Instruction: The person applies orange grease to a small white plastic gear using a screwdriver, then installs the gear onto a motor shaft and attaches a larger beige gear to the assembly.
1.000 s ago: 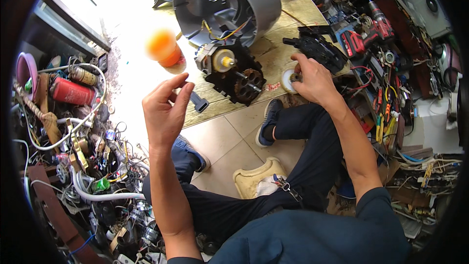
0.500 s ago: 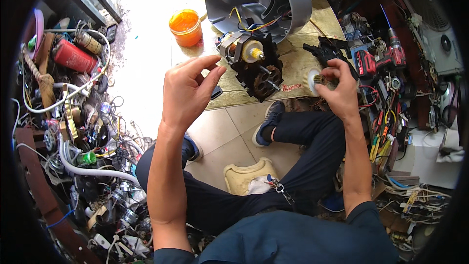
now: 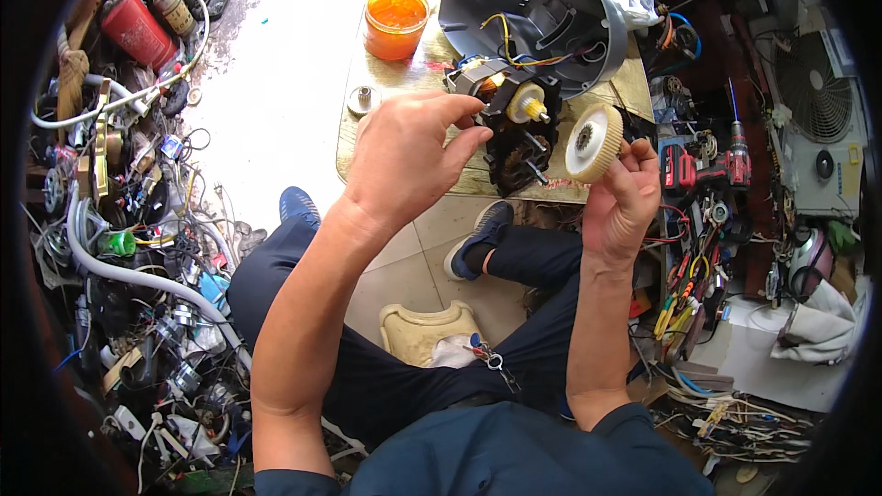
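Note:
My right hand (image 3: 625, 207) pinches a large cream-coloured plastic gear (image 3: 588, 145) by its rim, its flat face with a dark toothed hub turned toward the left. Just left of the gear stands a dark gearbox with a motor (image 3: 501, 142). A smaller white gear with a yellowish pinion (image 3: 528, 103) sits on it, and metal shafts stick out below. My left hand (image 3: 404, 152) is close to the gearbox's left side, thumb and index finger apart and nothing visible between them; its other fingers are curled out of sight. Beside that hand lies a small metal gear (image 3: 364, 99).
A tub of orange grease (image 3: 395, 26) and a grey round housing with wires (image 3: 533, 14) stand on the wooden table (image 3: 354, 152). A red cordless drill (image 3: 726, 165) and tools lie at the right. Cables and parts (image 3: 175, 312) are heaped at the left; a beige stool (image 3: 427, 331) is between my legs.
My right hand has raised the large gear and turned its face, showing the hub. My left hand has shifted right, nearer the gearbox. The whole view has shifted, and the small metal gear now shows.

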### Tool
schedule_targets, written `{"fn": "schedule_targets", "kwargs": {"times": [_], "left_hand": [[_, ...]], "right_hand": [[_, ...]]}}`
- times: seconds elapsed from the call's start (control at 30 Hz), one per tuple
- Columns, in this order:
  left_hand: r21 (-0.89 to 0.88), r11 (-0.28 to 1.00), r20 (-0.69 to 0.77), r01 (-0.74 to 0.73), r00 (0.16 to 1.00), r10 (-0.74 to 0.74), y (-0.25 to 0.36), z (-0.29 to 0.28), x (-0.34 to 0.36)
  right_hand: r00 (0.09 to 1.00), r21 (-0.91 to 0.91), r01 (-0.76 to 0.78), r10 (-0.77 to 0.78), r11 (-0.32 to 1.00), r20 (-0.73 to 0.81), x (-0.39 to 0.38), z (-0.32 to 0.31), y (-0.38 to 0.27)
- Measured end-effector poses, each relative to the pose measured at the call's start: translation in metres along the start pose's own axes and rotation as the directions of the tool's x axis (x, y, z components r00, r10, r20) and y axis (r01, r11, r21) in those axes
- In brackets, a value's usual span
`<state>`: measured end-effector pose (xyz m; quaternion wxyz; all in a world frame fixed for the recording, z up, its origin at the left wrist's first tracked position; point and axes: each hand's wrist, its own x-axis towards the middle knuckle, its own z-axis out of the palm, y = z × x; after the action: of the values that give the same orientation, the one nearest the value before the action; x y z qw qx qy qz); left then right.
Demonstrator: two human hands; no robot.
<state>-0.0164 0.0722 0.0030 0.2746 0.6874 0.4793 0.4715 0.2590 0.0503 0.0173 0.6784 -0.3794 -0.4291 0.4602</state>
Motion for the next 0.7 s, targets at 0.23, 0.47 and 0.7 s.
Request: {"fn": "schedule_targets", "kwargs": {"times": [0.23,0.47,0.7], "left_hand": [[0.040,0.998,-0.014,0.041,0.999,-0.041,0.001,0.002,0.000],[0.080,0.994,-0.005,0.075,0.997,-0.075,0.001,0.000,-0.004],[0.094,0.993,0.001,0.073,0.997,-0.073,0.002,0.000,-0.003]], "right_hand": [[0.999,-0.068,0.022,-0.025,0.997,-0.047,-0.002,0.004,0.011],[0.959,-0.471,0.264,-0.281,0.842,0.035,-0.014,0.027,0.025],[0.935,-0.584,0.330,-0.340,0.742,0.096,-0.015,0.032,0.030]]}}
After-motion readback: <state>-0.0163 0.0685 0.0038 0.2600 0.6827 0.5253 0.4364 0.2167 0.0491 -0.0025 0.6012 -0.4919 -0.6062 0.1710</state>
